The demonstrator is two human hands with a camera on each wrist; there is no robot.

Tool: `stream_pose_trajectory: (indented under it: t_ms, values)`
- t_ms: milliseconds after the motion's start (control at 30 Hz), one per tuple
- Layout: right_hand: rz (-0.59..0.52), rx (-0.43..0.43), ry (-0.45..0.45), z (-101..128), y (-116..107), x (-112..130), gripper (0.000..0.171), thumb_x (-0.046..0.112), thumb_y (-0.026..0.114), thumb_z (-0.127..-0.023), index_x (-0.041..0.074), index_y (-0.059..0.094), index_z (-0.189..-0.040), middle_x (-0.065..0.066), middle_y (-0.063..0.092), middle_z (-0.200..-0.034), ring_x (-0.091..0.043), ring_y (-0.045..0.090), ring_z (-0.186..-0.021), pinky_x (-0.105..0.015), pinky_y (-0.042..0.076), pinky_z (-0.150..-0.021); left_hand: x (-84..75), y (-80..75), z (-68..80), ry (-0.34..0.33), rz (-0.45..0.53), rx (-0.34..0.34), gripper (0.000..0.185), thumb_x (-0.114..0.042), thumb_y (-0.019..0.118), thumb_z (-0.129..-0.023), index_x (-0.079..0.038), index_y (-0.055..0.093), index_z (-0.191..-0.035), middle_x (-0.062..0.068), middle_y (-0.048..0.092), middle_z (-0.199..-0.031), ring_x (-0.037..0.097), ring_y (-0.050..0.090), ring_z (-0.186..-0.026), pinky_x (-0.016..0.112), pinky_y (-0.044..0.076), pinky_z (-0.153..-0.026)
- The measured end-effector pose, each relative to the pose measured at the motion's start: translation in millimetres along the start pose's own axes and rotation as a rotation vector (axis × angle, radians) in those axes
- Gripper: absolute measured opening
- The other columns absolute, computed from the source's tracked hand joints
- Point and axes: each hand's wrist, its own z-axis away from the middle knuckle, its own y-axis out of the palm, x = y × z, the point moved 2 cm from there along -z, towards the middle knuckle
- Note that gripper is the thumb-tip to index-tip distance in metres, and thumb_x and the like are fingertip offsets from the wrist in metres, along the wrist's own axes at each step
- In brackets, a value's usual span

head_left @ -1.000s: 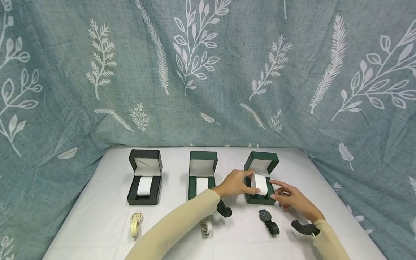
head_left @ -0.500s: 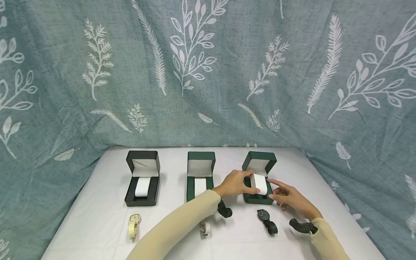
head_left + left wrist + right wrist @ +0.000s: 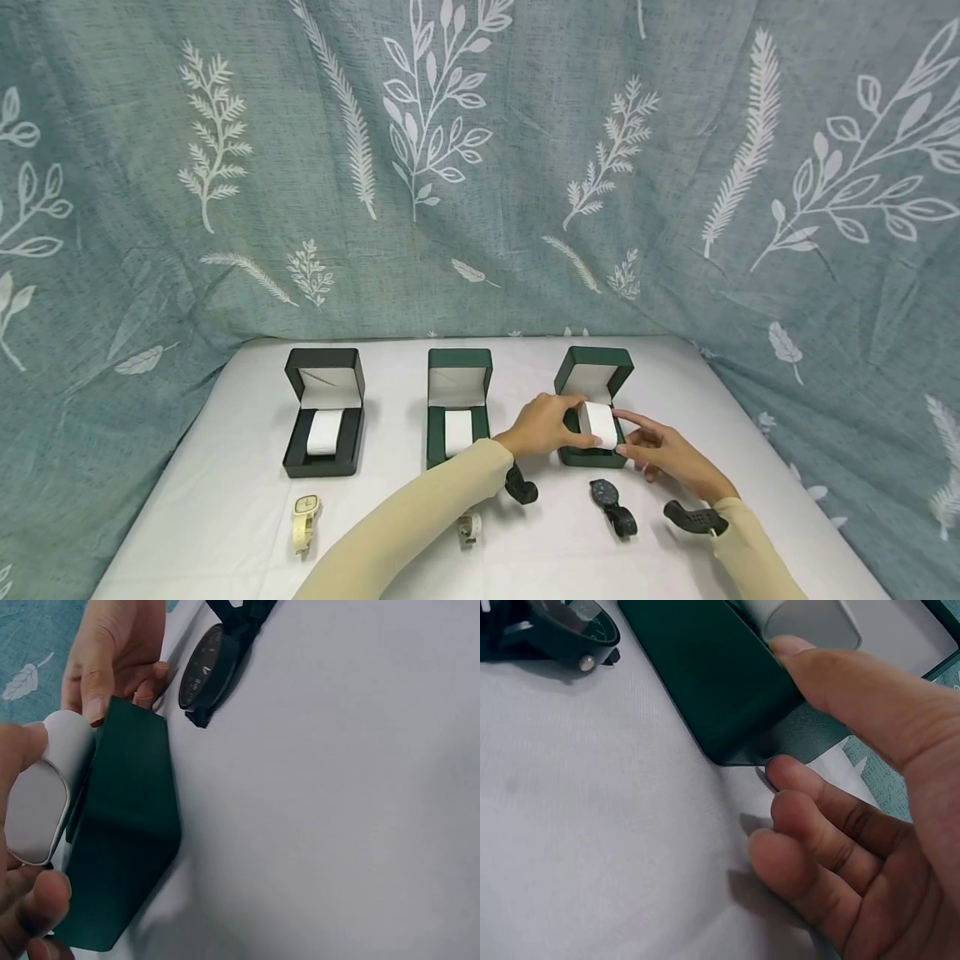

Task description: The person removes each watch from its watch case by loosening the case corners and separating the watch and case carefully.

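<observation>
My left hand (image 3: 543,425) pinches a white watch cushion (image 3: 598,425) by its ends, inside the right-hand green watch box (image 3: 592,457), whose lid is up. In the left wrist view the cushion (image 3: 71,739) is tilted and stands above the box's wall. My right hand (image 3: 667,454) is at the box's right side. Its thumb touches the rim beside the cushion, and its other fingers are loosely bent next to the box, as the right wrist view shows. A black watch (image 3: 604,493) lies in front of this box.
To the left stand another green watch box (image 3: 458,390) and a black watch box (image 3: 324,466), lids up with white cushions inside. A yellowish watch (image 3: 303,525) and a white-strapped watch (image 3: 469,528) lie on the white-covered table (image 3: 540,558). A patterned teal curtain (image 3: 525,250) hangs behind.
Boxes and watches have shifted slightly left in the head view. Both hands keep nearly the same pose, the left still pinching the cushion.
</observation>
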Motion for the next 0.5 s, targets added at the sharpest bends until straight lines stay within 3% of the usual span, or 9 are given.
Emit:
stream_pose_trajectory:
  t_ms: [167,367,500]
  values:
    - [-0.005,0.0,0.003,-0.6,0.1,-0.5,0.075,0.033,0.075,-0.096,0.028,0.037,-0.161,-0.017,0.062,-0.112,-0.023,0.057,-0.077,-0.038,0.054,-0.062,1.3,2.9,1.6,-0.006,-0.042,-0.002,0.068,-0.059,0.077,-0.087,-0.017,0.064,-0.139,-0.004,0.072,-0.118,0.01,0.068,-0.096,0.022,0.05,-0.079]
    - [-0.003,-0.012,0.004,-0.7,0.5,-0.9,0.076,0.033,0.076,-0.096,0.027,0.037,-0.161,-0.016,0.062,-0.112,-0.024,0.058,-0.078,-0.037,0.054,-0.062,1.1,5.2,1.7,0.017,-0.069,-0.007,0.057,-0.058,0.078,-0.087,-0.019,0.068,-0.127,-0.006,0.072,-0.1,0.005,0.058,-0.077,0.022,0.044,-0.067]
    - [-0.007,-0.012,0.0,-0.5,0.7,-1.1,0.075,0.033,0.075,-0.096,0.029,0.038,-0.16,-0.016,0.063,-0.113,-0.023,0.058,-0.077,-0.037,0.054,-0.061,1.6,5.7,2.9,-0.001,-0.105,-0.01,0.07,-0.061,0.078,-0.084,-0.018,0.066,-0.138,-0.006,0.072,-0.119,0.006,0.065,-0.092,0.023,0.049,-0.074]
